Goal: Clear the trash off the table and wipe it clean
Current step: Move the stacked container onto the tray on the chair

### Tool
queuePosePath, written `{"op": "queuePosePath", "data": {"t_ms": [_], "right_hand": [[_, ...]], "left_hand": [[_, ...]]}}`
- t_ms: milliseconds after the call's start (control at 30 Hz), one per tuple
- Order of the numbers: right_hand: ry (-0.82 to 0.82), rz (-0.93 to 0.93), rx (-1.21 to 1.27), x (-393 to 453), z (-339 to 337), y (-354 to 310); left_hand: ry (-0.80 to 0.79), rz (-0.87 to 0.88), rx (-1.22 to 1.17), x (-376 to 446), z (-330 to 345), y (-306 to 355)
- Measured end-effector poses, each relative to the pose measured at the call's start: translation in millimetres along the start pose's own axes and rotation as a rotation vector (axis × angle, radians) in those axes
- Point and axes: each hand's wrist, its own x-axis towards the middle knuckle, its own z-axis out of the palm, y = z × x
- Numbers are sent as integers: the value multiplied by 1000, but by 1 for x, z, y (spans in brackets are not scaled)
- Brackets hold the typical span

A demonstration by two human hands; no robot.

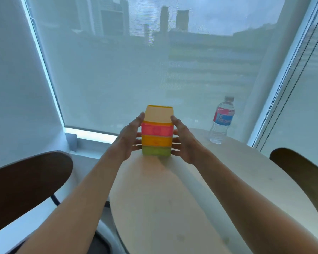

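Gripping translucent plastic cup stack (157,132), both hands.

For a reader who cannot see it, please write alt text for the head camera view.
Two bare hands, left hand and right hand, hold a stack of coloured plastic containers by its sides at the far edge of a round pale table. A water bottle stands upright at its right, before a shaded window.
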Motion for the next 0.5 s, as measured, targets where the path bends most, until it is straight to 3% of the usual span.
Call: {"op": "queuePosePath", "data": {"t_ms": [233, 500], "right_hand": [[-129, -95, -50, -20, 24, -6], [-352, -135, -105, -50, 96, -10]], "left_hand": [[152, 71, -34, -38, -23, 5], [355, 141, -50, -108, -86, 8]]}}
